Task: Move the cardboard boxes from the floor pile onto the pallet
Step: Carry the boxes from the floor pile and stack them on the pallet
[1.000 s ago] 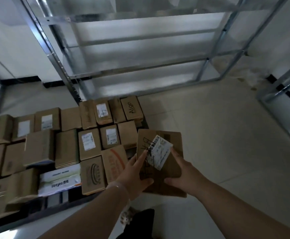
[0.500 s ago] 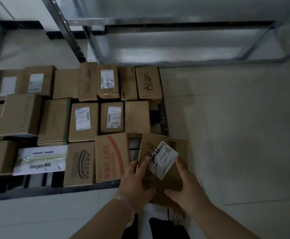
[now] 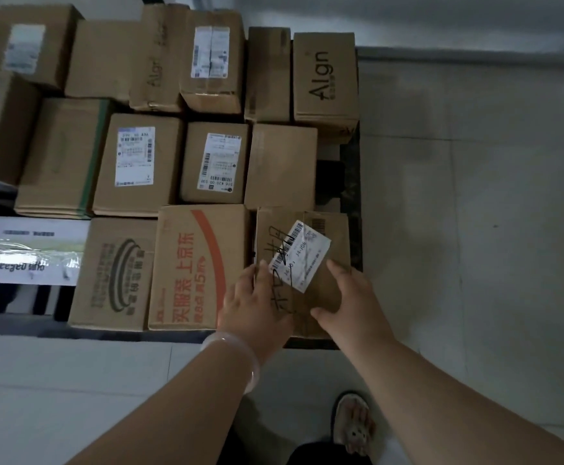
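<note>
Box [image 3: 302, 260] rests on pallet [image 3: 351, 182], held between left hand [image 3: 257, 307] and right hand [image 3: 351, 307].

Matt brown cardboard box [image 3: 339, 239], smooth paper label [image 3: 302, 255], faintly glossy floor tiles [image 3: 475, 229].

Scrawled box [image 3: 321, 290]: brown carton with black marker scrawl and a white barcode label stuck askew on top. It lies level at the pallet's near right corner, gripped by the left hand [image 3: 257, 303] and right hand [image 3: 351, 303].
Red-printed box [image 3: 200, 266]: lies flat, touching the scrawled box at its 9 o'clock.
Algn box [image 3: 324, 78]: far right corner, at 12 o'clock from the scrawled box.
Other cartons [image 3: 136, 162]: brown, packed in rows; several carry white shipping labels.
Pallet [image 3: 352, 196]: dark, with a bare strip showing along the right edge.
</note>
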Demonstrator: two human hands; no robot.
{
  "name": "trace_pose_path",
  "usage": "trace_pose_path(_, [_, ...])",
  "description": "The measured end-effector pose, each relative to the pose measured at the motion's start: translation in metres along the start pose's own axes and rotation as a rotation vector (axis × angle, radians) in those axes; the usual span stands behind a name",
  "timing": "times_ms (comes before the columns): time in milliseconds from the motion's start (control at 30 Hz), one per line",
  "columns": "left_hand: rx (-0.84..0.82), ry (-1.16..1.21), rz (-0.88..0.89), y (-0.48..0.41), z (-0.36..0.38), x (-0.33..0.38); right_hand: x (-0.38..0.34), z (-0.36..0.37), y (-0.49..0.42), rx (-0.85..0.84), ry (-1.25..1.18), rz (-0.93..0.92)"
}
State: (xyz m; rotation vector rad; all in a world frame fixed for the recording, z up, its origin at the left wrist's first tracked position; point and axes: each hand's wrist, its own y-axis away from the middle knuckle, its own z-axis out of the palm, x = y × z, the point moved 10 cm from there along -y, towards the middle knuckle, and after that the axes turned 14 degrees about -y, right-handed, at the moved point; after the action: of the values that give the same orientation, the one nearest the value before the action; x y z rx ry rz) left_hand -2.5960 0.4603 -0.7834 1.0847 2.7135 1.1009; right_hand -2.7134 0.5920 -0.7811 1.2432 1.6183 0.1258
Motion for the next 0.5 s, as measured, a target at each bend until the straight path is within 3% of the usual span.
trace_pose_path(200, [-0.011, -0.284, -0.001, -0.018, 0.01, -0.016, 0.019, 0.03, -0.012, -0.111, 0.058, 0.047])
trace_pose_path(500, [0.019, -0.382, 0.045, 0.004, -0.035, -0.019, -0.022, -0.005, 0.013, -0.16, 0.375, -0.083])
